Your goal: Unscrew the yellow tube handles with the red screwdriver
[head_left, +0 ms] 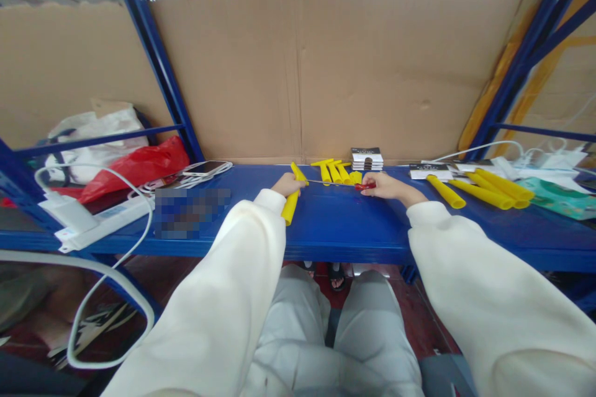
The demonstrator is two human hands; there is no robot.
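Observation:
My left hand (pixel 287 184) is closed around a yellow tapered tube (pixel 290 208), which stands out above and below the fingers. In my right hand (pixel 379 185) is a red-handled screwdriver (pixel 365 186). Its thin metal shaft runs left to the yellow tube beside my left hand; whether the tip touches the tube I cannot tell. Behind the shaft, several yellow pieces (pixel 334 172) lie side by side on the blue table (pixel 344 223). A stack of black-and-white cards (pixel 366 158) stands at the back, near my right hand.
More yellow tubes (pixel 493 189) lie at the right, near flat black-and-white cards (pixel 428 171) and a green packet (pixel 559 197). At the left are a phone (pixel 208 168), a white power strip (pixel 107 221) with cables and a red bag (pixel 153 164). Cardboard (pixel 372 74) closes off the back.

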